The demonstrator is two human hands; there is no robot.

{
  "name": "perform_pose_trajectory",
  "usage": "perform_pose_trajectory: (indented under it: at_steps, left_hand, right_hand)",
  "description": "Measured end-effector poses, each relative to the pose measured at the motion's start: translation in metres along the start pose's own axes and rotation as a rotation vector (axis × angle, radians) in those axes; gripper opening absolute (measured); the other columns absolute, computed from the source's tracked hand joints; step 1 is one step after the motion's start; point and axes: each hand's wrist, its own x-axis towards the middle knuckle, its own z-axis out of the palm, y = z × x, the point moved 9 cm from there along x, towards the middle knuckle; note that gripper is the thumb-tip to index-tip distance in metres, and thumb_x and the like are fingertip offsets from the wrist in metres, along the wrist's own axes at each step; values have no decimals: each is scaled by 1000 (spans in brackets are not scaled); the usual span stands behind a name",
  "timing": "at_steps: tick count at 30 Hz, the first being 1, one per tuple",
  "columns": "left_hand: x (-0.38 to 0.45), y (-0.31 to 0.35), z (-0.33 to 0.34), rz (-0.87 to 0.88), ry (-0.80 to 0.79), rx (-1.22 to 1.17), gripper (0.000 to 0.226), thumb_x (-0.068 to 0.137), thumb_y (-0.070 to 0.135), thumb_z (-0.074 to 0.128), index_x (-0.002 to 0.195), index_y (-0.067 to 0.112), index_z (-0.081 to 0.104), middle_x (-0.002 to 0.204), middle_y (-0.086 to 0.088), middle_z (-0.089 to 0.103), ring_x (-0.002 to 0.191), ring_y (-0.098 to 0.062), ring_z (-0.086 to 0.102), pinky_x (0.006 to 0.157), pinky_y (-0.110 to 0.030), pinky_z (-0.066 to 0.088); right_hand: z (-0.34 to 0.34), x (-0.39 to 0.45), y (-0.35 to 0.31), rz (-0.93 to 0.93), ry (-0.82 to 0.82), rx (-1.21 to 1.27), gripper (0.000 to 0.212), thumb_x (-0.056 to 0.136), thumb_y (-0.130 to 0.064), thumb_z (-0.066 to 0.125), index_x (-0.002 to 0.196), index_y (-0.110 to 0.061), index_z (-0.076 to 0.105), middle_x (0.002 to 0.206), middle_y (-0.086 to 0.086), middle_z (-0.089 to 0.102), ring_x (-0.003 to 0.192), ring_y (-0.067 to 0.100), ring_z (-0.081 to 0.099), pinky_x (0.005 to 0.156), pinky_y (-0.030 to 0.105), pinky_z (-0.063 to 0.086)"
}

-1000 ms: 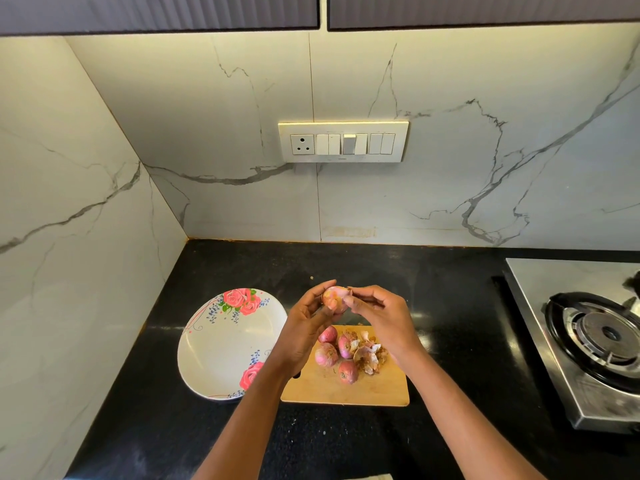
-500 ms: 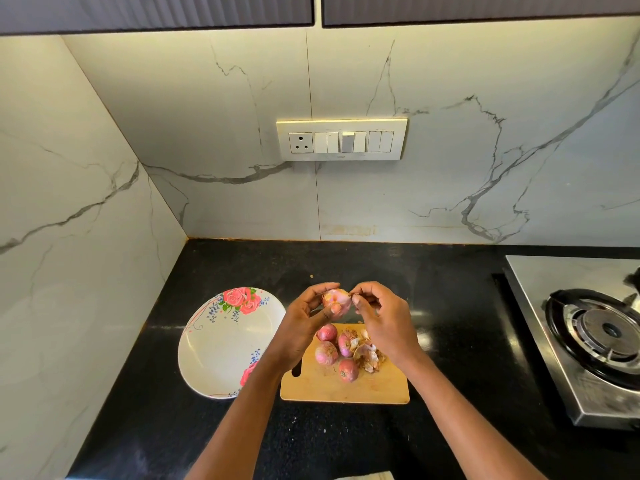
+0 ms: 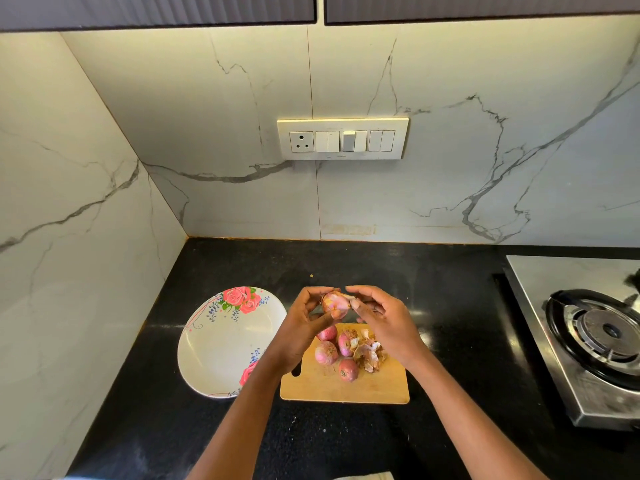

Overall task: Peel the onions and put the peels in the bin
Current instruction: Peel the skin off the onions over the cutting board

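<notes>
Head view: small pink onion (image 3: 334, 304) held up above the far edge of the wooden cutting board (image 3: 344, 388), gripped between thumb and curled fingers of the left hand (image 3: 304, 329). Right hand (image 3: 384, 317) just beside it, thumb and fingertips pinching a pale flap of skin at the onion's right side.

On the board below: four more onions (image 3: 325, 352), still reddish-skinned, clustered near the middle, with a heap of loose peels (image 3: 370, 355) touching them on the right.

Left of the board, on the black counter (image 3: 450, 306): an oval white plate (image 3: 221, 344) printed with roses. At right edge, a steel gas stove (image 3: 595, 337). On the marble wall, a switch panel (image 3: 343, 138); small lettering under the switches, too tiny to read.
</notes>
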Motion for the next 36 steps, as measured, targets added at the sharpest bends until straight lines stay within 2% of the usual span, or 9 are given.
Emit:
perform_pose_trajectory:
  at_steps: [5,11,15,20,25,27,30,33,36]
  left_hand:
    - [1,4,2,1,1,24,35,88,46,75,121,48,61,127,17,66,124,-9,60,111,-47,46]
    - [-2,9,4,40,48,25,39,90,35,74,126,37,58,122,19,66,117,-3,62,106,-35,51]
    - [-2,8,12,31,7,10,46,88,29,76,129,31,55,129,9,65,120,-8,63,99,-28,54]
    - [-6,1,10,19,9,-17,38,93,18,72,127,26,57,123,11,67,116,-4,64,86,-16,53]
    - [-8,-6,6,-3,33,-33,38,94,25,70,130,27,57,123,15,68,117,-4,63,86,-17,54]
    - [-7,-9,7,-9,52,-35,40,93,31,69,131,32,57,124,19,67,117,-2,63,86,-18,54]
    - [-5,-15,9,-35,76,-121,52,84,32,76,130,30,53,127,12,66,118,-8,65,87,-25,57]
    - [-4,-15,5,-48,90,-182,56,80,33,78,129,22,52,129,0,67,119,-18,66,91,-31,58]
    - [-1,-10,1,-28,99,-171,49,85,35,73,130,24,57,125,5,70,119,-17,66,96,-33,56]
  right_hand:
    - [-8,-1,-1,-24,80,-33,14,94,-19,71,107,-24,76,99,-12,75,95,9,71,80,31,61]
    - [-5,-2,-2,-51,221,-237,7,102,-26,59,106,-28,65,96,-15,69,89,2,69,76,19,56]
    - [-12,-3,17,113,297,-90,13,104,-29,53,103,-27,66,95,-9,72,90,5,69,79,25,56]
    - [-26,-6,49,328,367,168,15,104,-20,55,104,-15,69,92,5,72,77,12,68,78,35,59]
    - [-15,-14,87,348,57,-408,15,100,-22,61,98,-21,76,95,-4,75,85,12,67,72,27,51]
    - [-10,-19,105,331,-3,-590,19,101,-21,60,98,-17,78,99,0,76,85,14,65,70,27,48]
    - [-9,-26,120,338,-20,-694,19,100,-26,61,109,-20,76,112,4,71,88,11,61,69,18,45]
    - [-9,-29,107,293,6,-715,25,99,-29,64,124,-27,67,123,-5,60,109,12,61,92,30,51]
    - [-18,-17,65,139,83,-666,22,98,-23,65,120,-28,67,114,-10,61,104,8,62,89,27,53]
